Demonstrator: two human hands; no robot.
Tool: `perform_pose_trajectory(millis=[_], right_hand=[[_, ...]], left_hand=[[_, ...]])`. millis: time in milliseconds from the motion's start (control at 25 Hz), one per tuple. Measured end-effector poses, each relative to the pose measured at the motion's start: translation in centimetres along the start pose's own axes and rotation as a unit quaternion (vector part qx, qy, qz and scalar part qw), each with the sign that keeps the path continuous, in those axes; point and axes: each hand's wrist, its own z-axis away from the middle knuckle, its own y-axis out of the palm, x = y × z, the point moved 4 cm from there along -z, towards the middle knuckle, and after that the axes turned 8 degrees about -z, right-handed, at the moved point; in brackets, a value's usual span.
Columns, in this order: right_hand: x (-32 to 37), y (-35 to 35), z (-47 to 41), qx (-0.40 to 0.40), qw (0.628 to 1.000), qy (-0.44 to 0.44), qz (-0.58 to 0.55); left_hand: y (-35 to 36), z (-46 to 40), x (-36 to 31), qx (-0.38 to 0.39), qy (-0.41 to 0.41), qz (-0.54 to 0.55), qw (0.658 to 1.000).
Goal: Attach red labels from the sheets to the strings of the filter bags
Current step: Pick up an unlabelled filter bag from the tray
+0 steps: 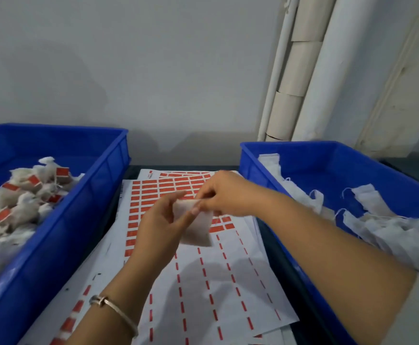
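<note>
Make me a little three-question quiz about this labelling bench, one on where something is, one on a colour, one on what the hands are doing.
1. Where do the bags that already carry red labels lie?
A. left bin
B. right bin
C. on the sheets

2. What colour are both bins?
A. green
B. blue
C. grey

3. What are the hands doing?
A. resting flat on the table
B. both holding one filter bag
C. lifting a bin

Answers: 1 A, red labels show among the bags in the left bin, none in the right bin. 2 B, both walls are blue. 3 B, the left hand and right hand pinch one filter bag above the label sheets.
</note>
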Motion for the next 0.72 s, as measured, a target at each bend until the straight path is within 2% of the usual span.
perform_pose_trajectory(millis=[160, 280, 400, 480, 600, 720], right_hand=[[-1.4, 3.9, -1.4, -0.004, 0.997, 0.039, -0.067], [-3.5, 5.0, -0.7, -0.040, 0.988, 0.080, -0.127], [-3.9, 6.3, 0.2, -0.081, 0.968, 0.055, -0.232], [-3.3, 7.1, 0.8, -0.124, 0.952, 0.021, -0.277], [-2.4, 8.4, 1.1, -0.155, 0.942, -0.033, -0.294], [-2.5, 8.8, 1.2, -0.203, 0.929, -0.052, -0.306]], left_hand=[[-1.3, 0.0, 4.9, -0.051, -0.114, 0.039, 0.991], [-1.8, 0.0, 6.9, -0.055, -0.149, 0.049, 0.986], [-1.4, 0.2, 7.3, -0.015, -0.133, 0.055, 0.989], [-1.1, 0.4, 6.8, 0.029, -0.093, 0.045, 0.994], [-0.8, 0.9, 5.8, 0.064, -0.022, 0.010, 0.998], [-1.1, 1.0, 5.8, 0.056, -0.029, 0.009, 0.998]])
